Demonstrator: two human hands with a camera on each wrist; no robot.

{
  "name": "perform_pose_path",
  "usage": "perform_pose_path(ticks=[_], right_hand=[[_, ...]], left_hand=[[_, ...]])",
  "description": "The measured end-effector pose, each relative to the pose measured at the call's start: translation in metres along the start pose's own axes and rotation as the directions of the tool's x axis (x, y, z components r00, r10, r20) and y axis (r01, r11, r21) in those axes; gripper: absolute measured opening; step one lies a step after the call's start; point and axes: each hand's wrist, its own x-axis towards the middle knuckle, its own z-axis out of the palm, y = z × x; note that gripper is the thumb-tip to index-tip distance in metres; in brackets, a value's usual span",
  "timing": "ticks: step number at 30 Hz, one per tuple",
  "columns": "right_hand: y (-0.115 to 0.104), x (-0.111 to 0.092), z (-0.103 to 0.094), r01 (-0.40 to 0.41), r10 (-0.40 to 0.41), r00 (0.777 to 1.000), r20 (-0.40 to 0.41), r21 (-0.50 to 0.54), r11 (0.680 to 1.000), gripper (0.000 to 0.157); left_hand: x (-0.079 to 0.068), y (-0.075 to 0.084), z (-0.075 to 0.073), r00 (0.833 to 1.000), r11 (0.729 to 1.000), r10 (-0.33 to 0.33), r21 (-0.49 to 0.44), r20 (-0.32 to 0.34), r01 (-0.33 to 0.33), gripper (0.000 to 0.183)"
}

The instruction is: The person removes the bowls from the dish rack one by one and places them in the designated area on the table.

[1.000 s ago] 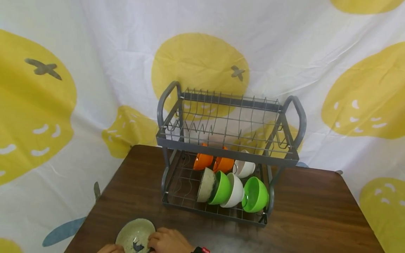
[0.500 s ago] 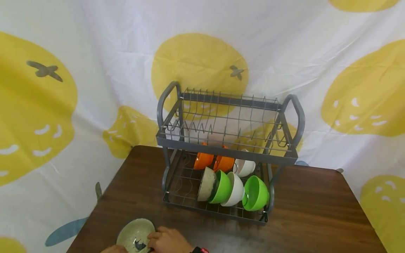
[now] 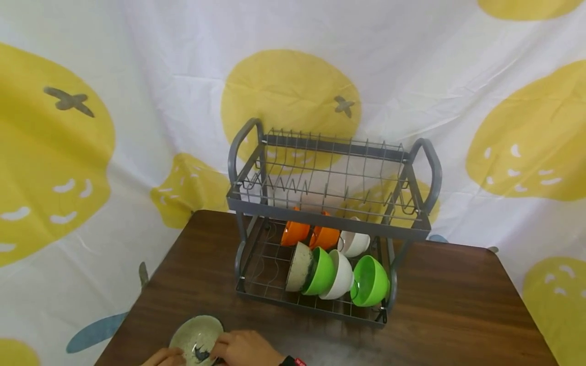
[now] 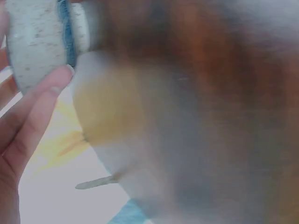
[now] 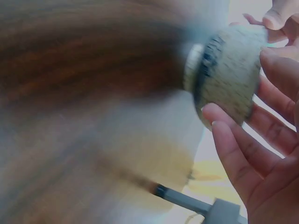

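Note:
A speckled beige bowl (image 3: pixel 194 333) with a dark blue pattern inside is at the front left of the table, its opening facing up. At its left rim, my left hand (image 3: pixel 166 357) grips it, partly cut off by the frame edge. My right hand (image 3: pixel 247 348) holds the right side. In the left wrist view, the thumb and fingers lie on either side of the bowl's wall (image 4: pixel 37 42), near its blue band. The right wrist view has the fingers of my right hand (image 5: pixel 261 149) around the bowl (image 5: pixel 233 65), with part of the other hand above.
A grey two-tier dish rack (image 3: pixel 329 216) stands on the brown table (image 3: pixel 458 300). Its lower tier holds orange bowls (image 3: pixel 295 233), white bowls (image 3: pixel 340 278), green bowls (image 3: pixel 370 281) and another speckled bowl (image 3: pixel 298 267). A lemon-patterned cloth (image 3: pixel 412 61) hangs behind.
My left hand has shifted slightly at the bowl's left rim, with more of its fingers showing now. The bowl and right hand stay in nearly the same place.

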Motion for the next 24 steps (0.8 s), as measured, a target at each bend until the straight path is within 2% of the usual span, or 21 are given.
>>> perform_pose_path(ticks=[3, 4, 6, 7, 10, 12, 13, 16, 18, 24], right_hand=[[-0.001, -0.004, -0.014, -0.013, 0.013, 1.0, -0.001, 0.025, 1.0, 0.019], [0.0, -0.005, -0.018, -0.019, 0.019, 1.0, -0.003, 0.036, 0.999, 0.02], [0.0, -0.009, -0.027, -0.024, 0.025, 0.999, -0.031, 0.043, 0.999, 0.021], [0.001, -0.012, -0.031, -0.026, 0.028, 0.998, -0.051, 0.046, 0.999, 0.021], [0.004, -0.021, -0.041, -0.043, 0.049, 0.991, -0.122, 0.052, 0.998, 0.02], [0.006, -0.028, -0.047, -0.058, 0.066, 0.983, -0.171, 0.053, 0.997, 0.018], [0.007, -0.032, -0.05, -0.064, 0.073, 0.978, -0.197, 0.051, 0.997, 0.017], [0.011, -0.044, -0.057, -0.084, 0.086, 0.96, -0.266, 0.021, 0.996, 0.016], [0.013, -0.053, -0.061, -0.102, 0.104, 0.949, -0.297, 0.021, 0.995, 0.015], [0.021, -0.077, -0.072, -0.194, 0.209, 0.914, -0.348, 0.076, 0.978, 0.015]], left_hand=[[0.02, 0.007, -0.016, 0.993, 0.991, -0.032, 0.134, 0.115, 0.016, 0.041], [0.025, 0.01, -0.02, 0.989, 0.988, -0.058, 0.152, 0.136, 0.037, 0.042], [0.035, 0.015, -0.023, 0.984, 0.977, -0.137, 0.18, 0.115, 0.115, 0.041], [0.041, 0.017, -0.021, 0.984, 0.969, -0.162, 0.2, 0.076, 0.144, 0.039], [0.058, 0.02, -0.009, 0.982, 0.954, -0.177, 0.234, -0.069, 0.189, 0.035], [0.068, 0.021, 0.0, 0.976, 0.952, -0.183, 0.228, -0.118, 0.206, 0.033], [0.073, 0.021, 0.004, 0.975, 0.955, -0.189, 0.207, -0.121, 0.211, 0.03], [0.086, 0.023, 0.013, 0.965, 0.958, -0.258, 0.117, -0.055, 0.263, 0.018], [0.094, 0.023, 0.02, 0.961, 0.959, -0.276, 0.064, -0.028, 0.277, 0.018], [0.128, 0.023, 0.039, 0.964, 0.961, -0.267, 0.071, -0.003, 0.267, 0.021]])
